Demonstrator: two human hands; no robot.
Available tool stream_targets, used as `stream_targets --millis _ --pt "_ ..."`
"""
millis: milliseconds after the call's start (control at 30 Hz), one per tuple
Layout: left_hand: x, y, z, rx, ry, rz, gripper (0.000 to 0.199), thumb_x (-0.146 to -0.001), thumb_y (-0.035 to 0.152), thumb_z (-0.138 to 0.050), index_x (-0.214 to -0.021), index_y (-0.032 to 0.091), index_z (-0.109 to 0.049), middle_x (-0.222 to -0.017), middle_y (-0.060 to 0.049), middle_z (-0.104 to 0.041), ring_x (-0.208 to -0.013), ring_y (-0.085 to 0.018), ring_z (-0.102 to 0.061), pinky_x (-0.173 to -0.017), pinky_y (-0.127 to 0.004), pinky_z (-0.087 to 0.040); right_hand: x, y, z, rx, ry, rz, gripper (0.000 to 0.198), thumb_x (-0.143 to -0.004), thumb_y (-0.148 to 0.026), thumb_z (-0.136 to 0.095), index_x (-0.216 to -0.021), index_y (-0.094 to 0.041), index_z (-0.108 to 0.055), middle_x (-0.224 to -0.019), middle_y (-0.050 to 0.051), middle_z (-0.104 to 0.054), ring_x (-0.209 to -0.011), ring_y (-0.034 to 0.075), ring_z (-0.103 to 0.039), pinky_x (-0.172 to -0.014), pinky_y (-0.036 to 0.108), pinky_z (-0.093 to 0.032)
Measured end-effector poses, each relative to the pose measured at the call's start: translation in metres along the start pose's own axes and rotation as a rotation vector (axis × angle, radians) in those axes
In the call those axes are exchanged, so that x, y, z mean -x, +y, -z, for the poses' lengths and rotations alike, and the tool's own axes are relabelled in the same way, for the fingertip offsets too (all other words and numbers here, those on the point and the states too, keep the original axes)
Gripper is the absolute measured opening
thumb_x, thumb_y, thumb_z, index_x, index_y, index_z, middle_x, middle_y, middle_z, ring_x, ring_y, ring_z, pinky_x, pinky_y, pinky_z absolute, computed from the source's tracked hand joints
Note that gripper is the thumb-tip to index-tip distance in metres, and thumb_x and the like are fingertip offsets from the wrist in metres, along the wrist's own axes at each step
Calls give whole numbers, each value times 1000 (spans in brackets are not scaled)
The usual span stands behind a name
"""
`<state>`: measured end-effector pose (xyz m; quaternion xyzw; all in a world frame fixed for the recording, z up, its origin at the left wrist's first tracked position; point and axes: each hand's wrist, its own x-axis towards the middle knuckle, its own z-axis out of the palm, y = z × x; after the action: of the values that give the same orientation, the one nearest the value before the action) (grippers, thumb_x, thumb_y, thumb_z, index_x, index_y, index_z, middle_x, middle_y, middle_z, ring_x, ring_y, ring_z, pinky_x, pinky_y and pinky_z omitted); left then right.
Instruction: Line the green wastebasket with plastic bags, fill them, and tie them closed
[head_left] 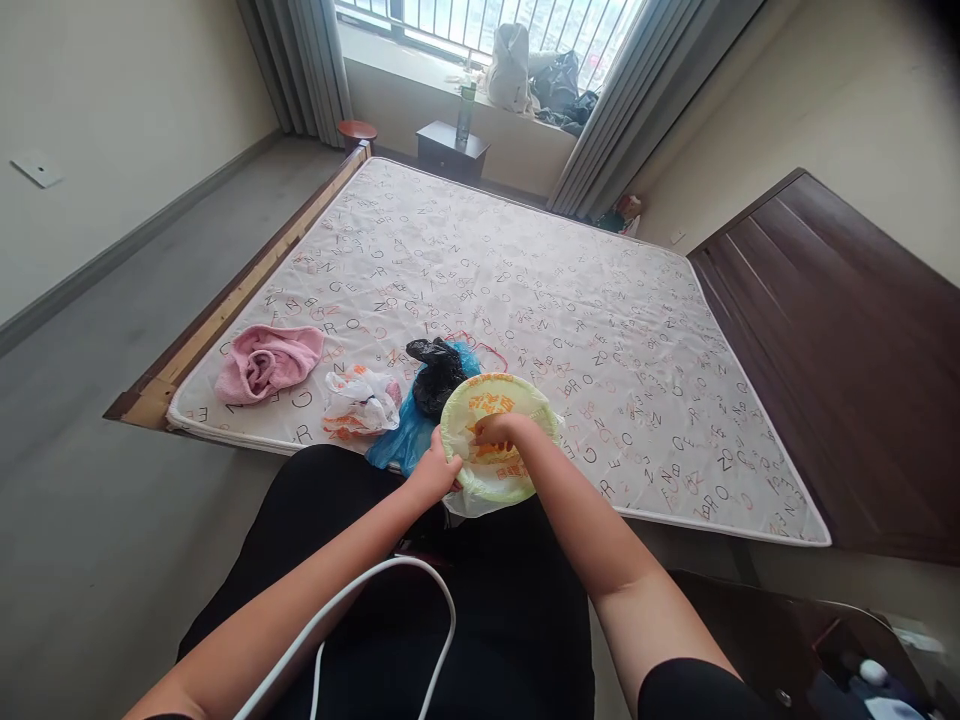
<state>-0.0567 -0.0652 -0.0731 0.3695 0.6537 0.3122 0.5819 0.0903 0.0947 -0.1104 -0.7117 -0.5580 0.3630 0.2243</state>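
In front of my lap is a round bin with a pale yellow-green rim (450,405). A white plastic bag (499,490) with orange print lines it and is folded over its edge. My left hand (439,470) is closed on the near-left side of the rim, thumb on top. My right hand (495,430) reaches down inside, touching the liner; its fingers look bent, but their tips are hidden. Just left of the bin lie a black plastic bag (436,378) and a blue plastic bag (405,440) on the mattress edge.
A crumpled white-and-orange bag (361,400) and a pink towel (271,362) lie farther left on the letter-printed mattress (525,290). A white cable (375,568) loops across my lap. A dark headboard (840,370) stands right. A nightstand (452,150) bears a bottle (466,112).
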Motion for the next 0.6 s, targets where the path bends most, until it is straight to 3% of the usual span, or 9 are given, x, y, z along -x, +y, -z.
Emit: stream_targets --millis 100,233,300,400,500,567,600 --pt "5 -6 -3 1 -38 -25 88 -88 24 -60 -162 19 -12 -103 -15 -71 -48 -19 -66 -48 -31 -59 18 -3 -16 157 -260 -17 31 -81 -31 -70 -59 -13 -57 -62 -1 -60 -69 12 -57 -71 29 -45" --pt "7 -14 -5 59 -60 0 90 -89 24 -61 -163 20 -10 -109 -17 -70 -49 -17 -66 -49 -31 -60 39 -12 -31 294 -417 45 19 -77 -29 -73 -71 -13 -64 -75 6 -68 -78 16 -61 -77 30 -45" --pt "5 -17 -4 118 -51 3 88 -88 24 -64 -162 22 -15 -120 -18 -67 -56 -17 -68 -50 -30 -60 43 -19 -24 346 -447 86 18 -75 -30 -75 -73 -15 -66 -76 7 -68 -78 18 -62 -78 31 -46" --pt "0 -16 -1 211 -1 16 83 -88 26 -67 -158 23 -24 -129 -19 -64 -64 -17 -70 -51 -29 -60 53 -19 10 397 -447 161 16 -75 -31 -76 -76 -18 -66 -78 7 -68 -80 21 -62 -81 34 -48" --pt "-5 -13 -2 304 44 39 76 -90 28 -67 -154 20 -26 -121 -17 -66 -58 -14 -67 -54 -30 -62 77 2 56 372 -207 258 22 -93 -40 -56 -96 -20 -65 -106 12 -68 -105 27 -61 -98 43 -46" --pt "-7 -12 -6 358 37 42 73 -92 28 -65 -153 19 -25 -117 -16 -67 -56 -13 -66 -57 -32 -63 99 28 73 185 292 302 34 -97 -45 -46 -112 -19 -61 -123 17 -62 -121 31 -56 -105 50 -43" --pt "-8 -12 -8 373 24 38 73 -93 28 -64 -153 19 -24 -115 -16 -67 -56 -13 -66 -58 -33 -63 108 43 74 77 471 253 40 -98 -48 -44 -122 -18 -56 -131 20 -58 -126 32 -53 -108 51 -42"
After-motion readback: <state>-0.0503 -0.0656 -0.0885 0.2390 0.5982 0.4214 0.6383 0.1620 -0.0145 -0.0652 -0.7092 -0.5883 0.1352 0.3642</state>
